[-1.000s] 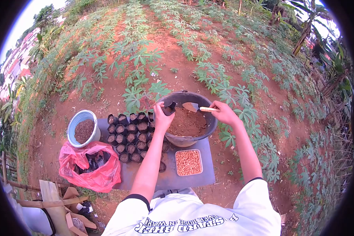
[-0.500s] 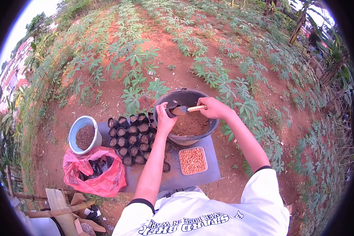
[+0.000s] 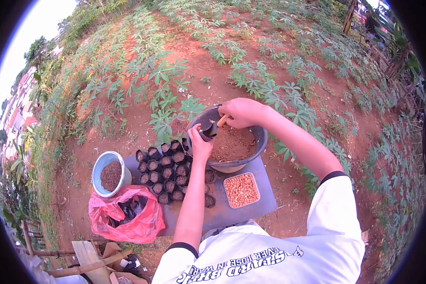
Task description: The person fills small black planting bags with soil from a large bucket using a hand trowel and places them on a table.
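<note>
Over the left side of a large dark bucket point(image 3: 260, 150) of brown soil point(image 3: 234, 146), my left hand point(image 3: 201, 146) grips a small black plastic planting bag point(image 3: 208, 133). My right hand point(image 3: 245, 113) is closed around the wooden handle of a trowel point(image 3: 223, 120). Its handle is tilted up and its blade points down at the bag's mouth; the blade is mostly hidden. Left of the bucket, several soil-filled black planting bags point(image 3: 167, 173) stand in rows, partly behind my left forearm.
A square tub of orange-yellow kernels point(image 3: 242, 190) sits on the grey table point(image 3: 266, 201) near me. At the left are a light-blue bucket point(image 3: 95, 173) holding dark soil and a pink plastic bag point(image 3: 146, 229) with black plastic inside. Leafy plants point(image 3: 270, 92) grow in rows beyond.
My right hand has moved left and up, swinging the trowel from nearly level to steeply tilted at the bag's mouth. My left hand still holds the bag. The view has shifted slightly.
</note>
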A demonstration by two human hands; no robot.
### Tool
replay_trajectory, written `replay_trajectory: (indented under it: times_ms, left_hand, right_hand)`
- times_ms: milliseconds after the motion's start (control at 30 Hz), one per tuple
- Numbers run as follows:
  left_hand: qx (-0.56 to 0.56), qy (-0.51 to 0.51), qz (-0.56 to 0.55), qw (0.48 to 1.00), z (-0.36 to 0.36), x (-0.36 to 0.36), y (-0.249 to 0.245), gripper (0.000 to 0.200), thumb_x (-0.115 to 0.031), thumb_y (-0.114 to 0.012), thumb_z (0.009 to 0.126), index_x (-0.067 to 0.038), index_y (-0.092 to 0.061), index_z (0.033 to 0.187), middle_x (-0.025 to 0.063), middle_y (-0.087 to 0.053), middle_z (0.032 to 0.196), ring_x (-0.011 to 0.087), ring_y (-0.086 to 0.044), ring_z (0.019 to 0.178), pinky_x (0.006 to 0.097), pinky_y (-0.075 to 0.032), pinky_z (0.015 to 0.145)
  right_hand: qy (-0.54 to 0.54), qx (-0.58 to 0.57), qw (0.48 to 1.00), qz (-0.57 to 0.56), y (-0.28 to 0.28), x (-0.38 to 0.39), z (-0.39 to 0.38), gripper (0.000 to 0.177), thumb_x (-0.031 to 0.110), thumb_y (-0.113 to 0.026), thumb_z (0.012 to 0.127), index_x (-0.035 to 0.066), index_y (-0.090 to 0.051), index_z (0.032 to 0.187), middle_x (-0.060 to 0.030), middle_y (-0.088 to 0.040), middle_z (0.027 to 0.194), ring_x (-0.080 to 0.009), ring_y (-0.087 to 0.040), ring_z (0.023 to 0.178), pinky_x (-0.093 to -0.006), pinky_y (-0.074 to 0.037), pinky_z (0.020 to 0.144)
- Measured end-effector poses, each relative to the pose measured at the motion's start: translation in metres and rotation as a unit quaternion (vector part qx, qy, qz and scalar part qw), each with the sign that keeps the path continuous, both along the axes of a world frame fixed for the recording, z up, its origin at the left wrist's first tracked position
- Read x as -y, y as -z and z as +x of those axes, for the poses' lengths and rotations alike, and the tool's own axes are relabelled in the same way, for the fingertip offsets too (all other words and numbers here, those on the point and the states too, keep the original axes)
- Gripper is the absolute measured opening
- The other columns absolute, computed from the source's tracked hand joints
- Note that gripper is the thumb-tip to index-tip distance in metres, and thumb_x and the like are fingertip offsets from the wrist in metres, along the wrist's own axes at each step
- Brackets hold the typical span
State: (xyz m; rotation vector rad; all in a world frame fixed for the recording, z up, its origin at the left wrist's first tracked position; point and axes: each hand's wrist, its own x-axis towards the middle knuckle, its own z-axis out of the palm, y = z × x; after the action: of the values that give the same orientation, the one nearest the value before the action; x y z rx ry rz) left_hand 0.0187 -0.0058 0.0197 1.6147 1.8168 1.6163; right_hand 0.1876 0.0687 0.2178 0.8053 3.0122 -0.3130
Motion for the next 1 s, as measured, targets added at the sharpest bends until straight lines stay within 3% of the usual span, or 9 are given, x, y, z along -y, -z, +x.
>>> replay_trajectory:
  times_ms: [67,333,467,567,600,767,1000]
  left_hand:
    - [-0.002,-0.021,0.019,1.0,-0.001,-0.002,0.003,0.069,-0.006,-0.083,0.067,-0.005,-0.046,0.125,0.0162,-0.046,0.116,0.0348,-0.052,0.11,0.0436,-0.046,0.095]
    - [0.029,-0.033,0.009,0.999,-0.003,-0.002,0.004,0.07,-0.007,-0.083,0.069,-0.005,-0.044,0.127,0.0172,-0.045,0.118,0.037,-0.051,0.112,0.0442,-0.044,0.098]
    - [0.045,-0.046,0.008,0.998,-0.003,-0.005,0.007,0.068,-0.008,-0.083,0.069,-0.005,-0.045,0.126,0.0171,-0.047,0.118,0.0364,-0.052,0.113,0.0437,-0.044,0.098]
    - [0.049,-0.054,0.005,0.997,-0.005,-0.005,0.009,0.067,-0.009,-0.083,0.07,-0.005,-0.045,0.125,0.0168,-0.047,0.118,0.0358,-0.052,0.113,0.0433,-0.044,0.098]
    - [0.046,-0.054,0.004,0.997,-0.005,-0.007,0.009,0.067,-0.01,-0.083,0.07,-0.004,-0.046,0.125,0.0166,-0.047,0.118,0.0354,-0.052,0.113,0.043,-0.043,0.098]
    - [0.053,-0.065,-0.005,0.996,-0.005,-0.008,0.011,0.066,-0.009,-0.083,0.07,-0.005,-0.046,0.125,0.0154,-0.047,0.117,0.0334,-0.052,0.112,0.0422,-0.044,0.097]
    - [0.05,-0.073,-0.003,0.996,-0.004,-0.007,0.009,0.065,-0.008,-0.082,0.072,-0.005,-0.046,0.126,0.0133,-0.047,0.117,0.0277,-0.052,0.108,0.0363,-0.046,0.089]
  right_hand:
    - [-0.007,-0.003,1.0,0.003,-0.007,-0.005,0.004,0.018,0.013,-0.059,0.08,0.002,-0.062,0.094,-0.0174,-0.065,0.086,-0.0376,-0.065,0.085,-0.0484,-0.051,0.076]
    - [0.04,-0.083,0.996,0.009,-0.03,-0.004,0.058,0.019,0.011,-0.058,0.083,0.001,-0.063,0.098,-0.0171,-0.065,0.088,-0.0369,-0.064,0.085,-0.046,-0.05,0.074]
    - [0.132,-0.155,0.979,-0.027,0.006,-0.007,0.083,0.021,0.011,-0.058,0.085,0.0,-0.064,0.102,-0.0185,-0.066,0.091,-0.0361,-0.064,0.088,-0.0448,-0.05,0.076]
    - [0.156,-0.183,0.97,-0.041,0.062,-0.011,0.083,0.021,0.01,-0.058,0.087,0.0,-0.065,0.104,-0.0192,-0.067,0.093,-0.036,-0.064,0.091,-0.0445,-0.049,0.079]
    - [0.172,-0.18,0.966,-0.073,0.078,-0.012,0.079,0.019,0.011,-0.055,0.087,0.001,-0.064,0.1,-0.0214,-0.067,0.1,-0.0389,-0.063,0.099,-0.0471,-0.049,0.085]
    - [0.191,-0.223,0.95,-0.11,0.167,-0.033,0.057,0.02,0.005,-0.053,0.089,0.0,-0.06,0.107,-0.0193,-0.061,0.106,-0.0358,-0.059,0.104,-0.043,-0.047,0.09]
    - [0.179,-0.31,0.934,-0.017,0.193,-0.039,0.041,0.019,0.0,-0.054,0.087,0.0,-0.059,0.106,-0.0172,-0.057,0.1,-0.0366,-0.058,0.099,-0.0434,-0.047,0.086]
